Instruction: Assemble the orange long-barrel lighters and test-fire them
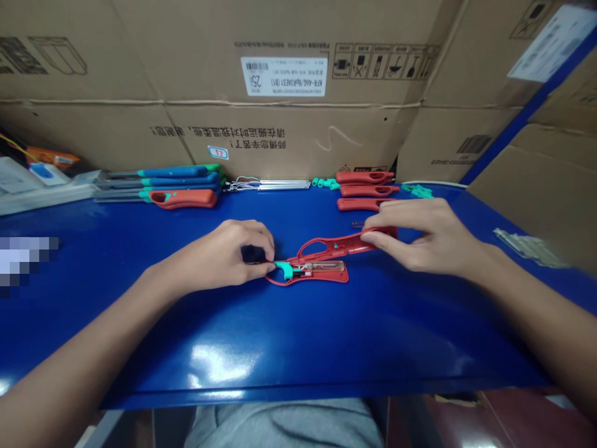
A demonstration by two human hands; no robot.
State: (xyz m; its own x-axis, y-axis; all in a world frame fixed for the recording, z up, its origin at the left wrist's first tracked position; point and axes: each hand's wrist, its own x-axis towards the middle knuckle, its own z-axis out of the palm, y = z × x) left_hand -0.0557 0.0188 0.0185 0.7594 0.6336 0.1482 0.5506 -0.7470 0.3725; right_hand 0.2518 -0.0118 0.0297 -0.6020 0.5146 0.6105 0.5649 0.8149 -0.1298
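Observation:
A red lighter half-shell [336,277] lies on the blue table, with a clear fuel tank [321,266] and a teal trigger [285,269] inside. My left hand [247,252] pinches the front end of this half at the trigger; the exact spot under the fingertips is hidden. Just behind it is the matching red cover half [345,244], inner side showing. My right hand [415,236] grips the cover's far right end between thumb and fingers. The cover's front loop meets or overlaps the lower half near the trigger.
Blue and red lighters [181,198] are stacked at the back left. Metal rods [284,185], teal pieces [325,183] and several red shells [364,191] line the cardboard wall [298,124]. Clear tanks [529,246] lie at the right. A small dark part [357,224] sits near my right hand.

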